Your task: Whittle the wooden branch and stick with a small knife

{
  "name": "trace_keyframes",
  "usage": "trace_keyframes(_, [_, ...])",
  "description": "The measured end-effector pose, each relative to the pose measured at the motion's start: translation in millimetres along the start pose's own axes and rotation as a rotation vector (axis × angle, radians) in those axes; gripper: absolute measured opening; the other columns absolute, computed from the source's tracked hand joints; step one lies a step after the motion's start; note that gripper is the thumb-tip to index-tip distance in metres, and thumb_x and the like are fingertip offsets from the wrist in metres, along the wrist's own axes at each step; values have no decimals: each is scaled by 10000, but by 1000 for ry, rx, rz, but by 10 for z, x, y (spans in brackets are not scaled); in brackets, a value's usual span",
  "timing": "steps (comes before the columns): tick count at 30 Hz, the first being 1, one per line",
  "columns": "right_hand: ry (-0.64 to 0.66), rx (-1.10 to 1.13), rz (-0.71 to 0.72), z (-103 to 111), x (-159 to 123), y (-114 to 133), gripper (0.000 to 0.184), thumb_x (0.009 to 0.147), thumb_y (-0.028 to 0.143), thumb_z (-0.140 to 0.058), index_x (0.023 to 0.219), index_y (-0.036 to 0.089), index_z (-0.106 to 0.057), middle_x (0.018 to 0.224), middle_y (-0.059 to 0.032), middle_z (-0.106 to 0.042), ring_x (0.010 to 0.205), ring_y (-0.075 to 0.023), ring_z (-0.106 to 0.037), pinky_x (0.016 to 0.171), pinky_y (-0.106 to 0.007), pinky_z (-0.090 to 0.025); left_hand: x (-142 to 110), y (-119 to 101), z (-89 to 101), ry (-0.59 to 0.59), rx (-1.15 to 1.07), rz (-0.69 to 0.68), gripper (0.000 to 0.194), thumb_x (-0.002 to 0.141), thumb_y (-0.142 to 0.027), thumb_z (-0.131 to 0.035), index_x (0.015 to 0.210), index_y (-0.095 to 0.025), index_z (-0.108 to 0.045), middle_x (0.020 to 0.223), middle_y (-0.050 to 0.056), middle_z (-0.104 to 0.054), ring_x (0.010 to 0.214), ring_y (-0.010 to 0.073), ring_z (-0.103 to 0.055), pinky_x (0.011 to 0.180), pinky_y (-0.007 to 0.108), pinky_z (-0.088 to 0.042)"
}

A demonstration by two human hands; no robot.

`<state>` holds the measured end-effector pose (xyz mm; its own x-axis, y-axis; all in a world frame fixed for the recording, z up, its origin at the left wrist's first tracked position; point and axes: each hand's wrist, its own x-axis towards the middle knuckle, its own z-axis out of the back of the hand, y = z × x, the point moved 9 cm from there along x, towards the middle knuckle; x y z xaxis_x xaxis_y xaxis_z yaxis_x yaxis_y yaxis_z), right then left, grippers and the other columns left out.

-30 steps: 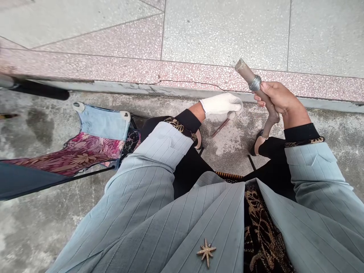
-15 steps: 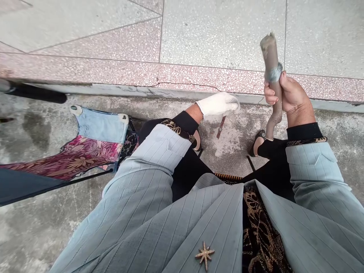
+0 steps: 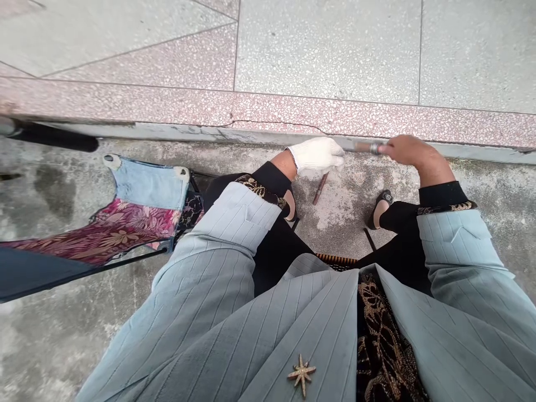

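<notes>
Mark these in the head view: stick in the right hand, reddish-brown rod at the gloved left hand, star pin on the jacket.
Stick (image 3: 367, 147): head view, middle of its blurred visible stretch.
Reddish-brown rod (image 3: 320, 190): head view, mid-shaft.
Star pin (image 3: 301, 375): head view, centre.

Wire-bound stick (image 3: 367, 147) in the right hand (image 3: 412, 152): motion-blurred, free end smeared; rest hidden by the hand, whose curled fingers are mostly out of sight. Gloved left hand (image 3: 317, 153) covers top of the reddish-brown strip (image 3: 320, 190); exact finger contact unreadable. Black handle (image 3: 58, 135) along the step's (image 3: 326, 50) edge: cropped left. Same for folding chair (image 3: 136, 223). Small dark thing (image 3: 8, 177), frame left: cut off, blurred, can't identify.
</notes>
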<state>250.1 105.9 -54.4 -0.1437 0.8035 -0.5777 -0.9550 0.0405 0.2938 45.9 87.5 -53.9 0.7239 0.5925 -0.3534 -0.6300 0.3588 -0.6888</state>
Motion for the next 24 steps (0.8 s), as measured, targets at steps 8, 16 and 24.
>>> trace_keyframes(8, [-81,417,103,104,-160,265,719,931,883,-507,800,187,-632,645,-79,-581,609,-199,-537,629,-348,-421,-58,-226,-201,146,-320,-84,275,927,-357,-588,939,-183,-800,572,-2,-594,462,119,-502,527,260,-400])
trace_keyframes(16, [-340,6,5,161,-87,235,529,1041,648,-552,1076,150,-726,1001,-194,-738,992,-344,-668,798,-390,-451,-147,-423,-8,-26,-520,-166,235,968,-285,-571,952,-149,-762,664,25,-652,498,84,-498,545,236,-412])
trace_keyframes(24, [-413,-157,8,99,-105,438,422,1044,529,-613,1156,132,-704,1069,-205,-730,1006,-358,-673,849,-427,-485,-160,-495,-38,-46,-522,-167,223,964,-247,-558,952,-136,-751,572,-19,-592,493,85,-510,574,216,-415])
